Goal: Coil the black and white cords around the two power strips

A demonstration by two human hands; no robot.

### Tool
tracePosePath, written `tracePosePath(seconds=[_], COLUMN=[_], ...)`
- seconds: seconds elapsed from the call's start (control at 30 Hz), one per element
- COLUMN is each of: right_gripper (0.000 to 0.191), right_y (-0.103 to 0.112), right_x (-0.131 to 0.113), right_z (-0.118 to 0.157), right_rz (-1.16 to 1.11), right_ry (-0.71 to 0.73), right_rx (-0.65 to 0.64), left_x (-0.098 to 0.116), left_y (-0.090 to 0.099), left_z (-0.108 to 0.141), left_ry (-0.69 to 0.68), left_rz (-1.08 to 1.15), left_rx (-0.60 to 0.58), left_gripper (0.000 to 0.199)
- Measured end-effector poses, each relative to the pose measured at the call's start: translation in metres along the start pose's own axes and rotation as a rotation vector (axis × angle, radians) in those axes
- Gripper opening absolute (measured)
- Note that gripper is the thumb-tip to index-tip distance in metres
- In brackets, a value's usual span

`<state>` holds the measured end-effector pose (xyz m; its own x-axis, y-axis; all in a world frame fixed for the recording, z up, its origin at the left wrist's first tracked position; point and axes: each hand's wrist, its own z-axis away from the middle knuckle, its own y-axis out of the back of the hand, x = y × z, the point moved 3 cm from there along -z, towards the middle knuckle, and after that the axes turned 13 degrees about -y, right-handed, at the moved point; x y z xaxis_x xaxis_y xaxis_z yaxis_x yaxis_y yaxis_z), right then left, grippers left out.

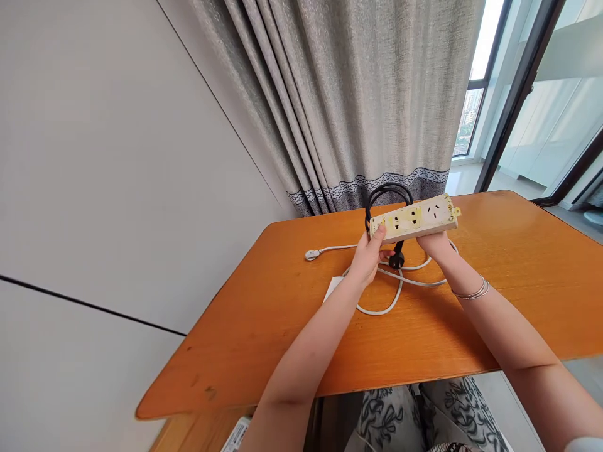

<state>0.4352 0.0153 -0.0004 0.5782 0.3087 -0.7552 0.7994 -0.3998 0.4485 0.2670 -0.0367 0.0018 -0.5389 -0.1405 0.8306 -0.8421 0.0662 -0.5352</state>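
Note:
A yellowed white power strip point(426, 216) is held up above the table, tilted so its socket face shows. My left hand point(367, 256) grips its left end, thumb on the face and fingers behind. At the strip's right end, my right hand point(433, 243) supports it from below and behind; those fingers are hidden. A black cable point(387, 188) loops up behind the strip, and its black plug point(396, 258) hangs just below, close to my left fingertips. On the table lies a white cable point(377, 312) in loose loops, ending in a white plug point(312, 255) to the left.
A flat white object point(332, 287) lies partly behind my left forearm. The orange wooden table point(245, 301) has rounded corners. A grey curtain point(377, 94) hangs beyond its far edge, a pale wall point(117, 157) runs along the left, and a glass door frame point(518, 94) stands to the right.

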Motion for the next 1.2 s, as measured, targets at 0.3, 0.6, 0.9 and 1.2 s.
tracePosePath(seconds=[0.3, 0.6, 0.9, 1.2], right_gripper=[0.011, 0.043, 0.043, 0.021], right_y=[-0.015, -0.015, 0.004, 0.013], right_x=[-0.023, -0.047, -0.039, -0.043], right_z=[0.024, 0.03, 0.018, 0.02], right_rz=[-0.349, -0.693, -0.699, -0.53], right_ry=[-0.387, -0.333, -0.392, -0.383], right_rx=[-0.222, -0.545, -0.3, -0.555], left_x=[-0.015, -0.017, -0.004, 0.033], left_y=[0.001, 0.007, -0.003, 0.007], left_z=[-0.003, -0.006, -0.004, -0.016], left_ry=[-0.083, -0.154, -0.05, 0.159], left_rz=[0.073, 0.034, 0.222, 0.131], left_rx=[0.249, 0.307, 0.133, -0.036], left_gripper=[0.028, 0.032, 0.039, 0.046])
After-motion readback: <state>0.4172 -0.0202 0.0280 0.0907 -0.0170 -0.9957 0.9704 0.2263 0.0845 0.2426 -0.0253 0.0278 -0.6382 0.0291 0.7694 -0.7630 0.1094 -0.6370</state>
